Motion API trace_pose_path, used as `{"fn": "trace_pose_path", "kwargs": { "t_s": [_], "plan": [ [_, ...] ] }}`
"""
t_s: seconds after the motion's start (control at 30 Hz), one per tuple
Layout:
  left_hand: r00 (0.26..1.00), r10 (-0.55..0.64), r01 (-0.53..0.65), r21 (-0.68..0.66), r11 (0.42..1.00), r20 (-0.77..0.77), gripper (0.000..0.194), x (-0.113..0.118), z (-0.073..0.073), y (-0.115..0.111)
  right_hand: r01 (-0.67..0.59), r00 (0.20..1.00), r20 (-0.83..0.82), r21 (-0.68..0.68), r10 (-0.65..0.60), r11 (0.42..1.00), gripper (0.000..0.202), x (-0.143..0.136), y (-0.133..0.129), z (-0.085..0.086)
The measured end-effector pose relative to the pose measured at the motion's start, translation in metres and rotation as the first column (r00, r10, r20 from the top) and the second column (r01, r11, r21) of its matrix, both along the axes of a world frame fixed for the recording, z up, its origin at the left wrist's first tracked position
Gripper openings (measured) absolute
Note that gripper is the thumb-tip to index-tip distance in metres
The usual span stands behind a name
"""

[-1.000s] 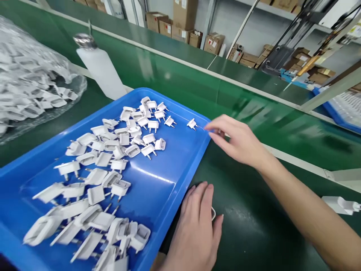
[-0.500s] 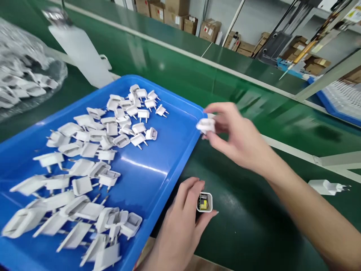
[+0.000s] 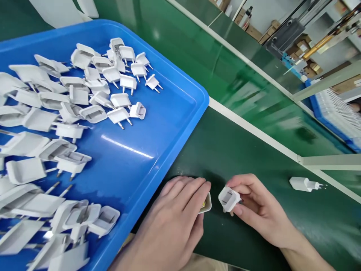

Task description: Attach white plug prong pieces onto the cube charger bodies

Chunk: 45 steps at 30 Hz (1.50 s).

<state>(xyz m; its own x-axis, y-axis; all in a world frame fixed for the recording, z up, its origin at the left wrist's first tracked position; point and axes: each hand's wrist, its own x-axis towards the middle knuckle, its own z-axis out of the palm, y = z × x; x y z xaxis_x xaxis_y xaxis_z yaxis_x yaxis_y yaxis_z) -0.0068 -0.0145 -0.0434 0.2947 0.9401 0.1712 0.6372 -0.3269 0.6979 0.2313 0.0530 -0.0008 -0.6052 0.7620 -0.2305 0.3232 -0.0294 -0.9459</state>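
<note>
My left hand (image 3: 180, 214) is wrapped round a white charger housing (image 3: 208, 203). Its open end faces right, with a bit of yellow from the parts inside showing, and the fingers cover most of it. Just to the right, my right hand (image 3: 256, 210) pinches a white plug cap (image 3: 229, 198) between thumb and fingers. The cap's hollow side is turned toward the housing, and a small gap separates the two. Left of the hands, a blue tray (image 3: 169, 116) holds many similar plug caps with pins, lying loose in a heap.
An assembled white charger (image 3: 306, 184) lies on the green bench (image 3: 254, 150) at the right. Behind runs a green barrier (image 3: 225, 64) with a white rail. Beyond it are a gold-coloured tool (image 3: 316, 49), cardboard boxes and a blue tray of white parts (image 3: 335, 113).
My right hand has come down and toward the left hand with the plug cap. My left fingers have closed further over the housing. The view has shifted right and downward.
</note>
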Motion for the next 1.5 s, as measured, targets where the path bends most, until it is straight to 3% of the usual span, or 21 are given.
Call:
{"fn": "trace_pose_path", "kwargs": {
  "t_s": [0.17, 0.27, 0.43, 0.53, 0.6, 0.7, 0.9, 1.13, 1.33, 1.5],
  "plan": [
    [0.995, 0.101, -0.102, 0.039, 0.994, 0.012, 0.036, 0.009, -0.004, 0.003, -0.077, 0.994, 0.089, 0.24, 0.057, 0.968, 0.031, -0.002, 0.0, 0.001],
    [0.993, 0.1, -0.099, 0.016, 0.995, -0.059, 0.042, 0.011, -0.003, 0.001, -0.093, 0.985, 0.169, 0.333, 0.038, 0.938, 0.04, -0.004, -0.004, 0.002],
    [0.999, 0.034, -0.034, -0.028, 0.999, -0.001, 0.053, 0.006, 0.005, -0.001, -0.119, 0.984, 0.171, 0.391, 0.055, 0.913, 0.041, -0.008, -0.009, 0.003],
    [0.998, 0.006, -0.001, -0.067, 0.998, 0.068, 0.04, 0.002, 0.007, -0.001, -0.112, 0.982, 0.183, 0.398, 0.041, 0.91, 0.041, -0.01, -0.008, 0.007],
    [0.992, -0.01, 0.02, -0.073, 0.997, 0.124, 0.029, 0.0, 0.005, 0.0, -0.173, 0.976, 0.197, 0.421, 0.097, 0.89, 0.038, -0.014, -0.008, 0.01],
    [0.983, -0.013, 0.027, -0.074, 0.997, 0.181, 0.023, -0.001, 0.001, 0.0, -0.278, 0.95, 0.266, 0.495, 0.161, 0.823, 0.032, -0.024, -0.01, 0.014],
    [0.983, -0.007, 0.016, -0.046, 0.999, 0.185, 0.023, -0.002, -0.003, -0.001, -0.382, 0.894, 0.437, 0.635, 0.096, 0.671, 0.021, -0.038, -0.015, 0.017],
    [0.993, -0.021, 0.029, -0.076, 0.997, 0.116, 0.026, -0.001, -0.001, -0.002, -0.47, 0.843, 0.515, 0.564, 0.156, 0.678, 0.038, -0.032, -0.018, 0.02],
    [0.987, -0.008, 0.026, -0.11, 0.994, 0.159, 0.017, 0.0, -0.002, -0.002, -0.439, 0.862, 0.499, 0.651, 0.087, 0.619, 0.041, -0.042, -0.026, 0.01],
    [0.979, 0.01, 0.009, -0.091, 0.996, 0.204, 0.015, 0.0, -0.005, -0.002, -0.356, 0.891, 0.453, 0.714, -0.01, 0.603, 0.03, -0.048, -0.034, -0.001]
  ]
}}
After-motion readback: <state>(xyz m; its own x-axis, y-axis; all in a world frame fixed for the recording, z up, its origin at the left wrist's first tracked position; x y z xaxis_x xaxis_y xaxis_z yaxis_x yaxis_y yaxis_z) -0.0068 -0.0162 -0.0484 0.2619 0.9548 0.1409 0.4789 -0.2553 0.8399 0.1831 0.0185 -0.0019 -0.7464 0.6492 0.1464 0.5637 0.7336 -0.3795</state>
